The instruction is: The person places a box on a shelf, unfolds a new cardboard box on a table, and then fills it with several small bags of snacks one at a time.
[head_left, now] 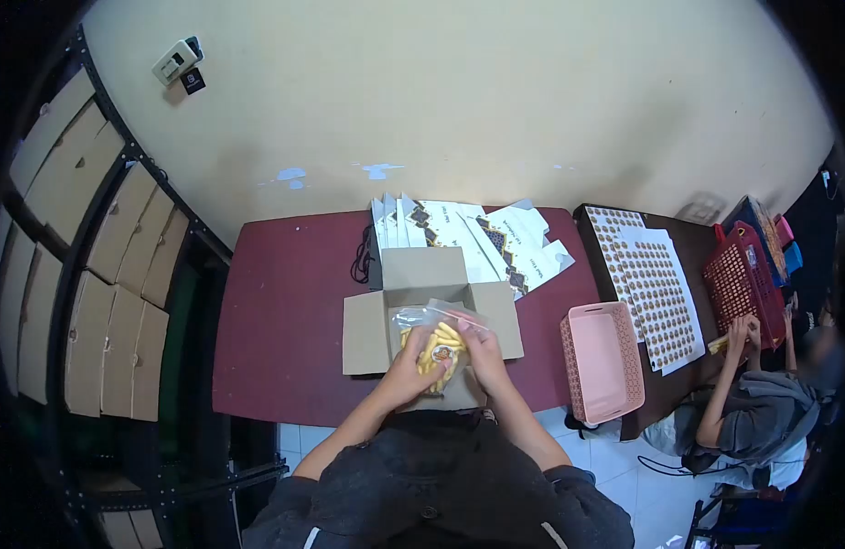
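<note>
A clear zip bag (448, 340) of yellow finger-shaped snacks, with a round label on its front, is held in front of my body. My left hand (411, 371) grips its left side and lower part. Near the top right edge, the fingers of my right hand (483, 348) pinch the clear plastic. Behind and below the bag stands a cardboard box (365, 331) with its flaps folded out. The bag and my hands hide much of the box's inside.
White printed cartons (495, 240) lie at the back of the maroon table (285, 311). A pink basket (602, 361) and sticker sheets (662, 297) are on the right. Shelves of boxes (111, 348) stand left. Another person (761, 412) sits far right beside a red basket (742, 274).
</note>
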Motion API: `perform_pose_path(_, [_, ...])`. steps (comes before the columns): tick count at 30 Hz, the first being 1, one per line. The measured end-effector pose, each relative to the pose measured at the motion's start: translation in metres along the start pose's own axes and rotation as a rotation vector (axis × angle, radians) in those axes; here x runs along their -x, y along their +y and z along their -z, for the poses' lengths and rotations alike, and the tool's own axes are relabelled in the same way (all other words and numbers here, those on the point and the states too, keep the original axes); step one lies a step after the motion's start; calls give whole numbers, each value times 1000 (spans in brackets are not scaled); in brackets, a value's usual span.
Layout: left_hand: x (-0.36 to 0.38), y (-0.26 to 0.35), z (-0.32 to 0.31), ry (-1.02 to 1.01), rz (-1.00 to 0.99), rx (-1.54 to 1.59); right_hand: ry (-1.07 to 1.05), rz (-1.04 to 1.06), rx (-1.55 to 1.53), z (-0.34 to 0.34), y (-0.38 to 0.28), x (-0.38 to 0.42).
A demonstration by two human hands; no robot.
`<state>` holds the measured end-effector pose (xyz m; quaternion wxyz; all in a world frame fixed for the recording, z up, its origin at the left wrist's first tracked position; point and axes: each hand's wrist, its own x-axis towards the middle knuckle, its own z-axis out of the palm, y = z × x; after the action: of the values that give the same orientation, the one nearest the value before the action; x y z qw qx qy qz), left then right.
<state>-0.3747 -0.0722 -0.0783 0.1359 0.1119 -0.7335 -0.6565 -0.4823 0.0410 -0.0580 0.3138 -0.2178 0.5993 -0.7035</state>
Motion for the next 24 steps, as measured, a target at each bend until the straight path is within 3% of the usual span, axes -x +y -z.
perform_pose_path(1, [1,-2,1,-16,22,-64,111,7,-52,2,3,-3])
perform_pose_path(5, [-1,-5,-2,-18,-23,5,-3,-7,-88,12,-1,-7])
perform_pose_path(8, [-5,5,1,191,-16,277,-110,-1,104,16,4,-4])
perform_pose_path(9, [-8,4,5,191,-15,278,-183,32,214,16,4,-3])
perform_pose_path(11, [-9,1,21,157,96,183,-242,-53,150,14,1,-1])
perform_pose_path(16, [-4,12,41,9,54,19,-425,-166,169,27,-7,3])
perform_pose_path(20, [-4,11,44,-28,122,137,-447,-142,189,29,-9,1])
perform_pose_path(22, [-5,8,42,-2,142,171,-269,-3,246,25,-10,-1])
perform_pose_path(23, [-8,9,39,102,45,254,-268,-2,247,23,-10,-3])
perform_pose_path(24, [-9,10,38,207,-53,336,-199,135,208,20,-9,-6])
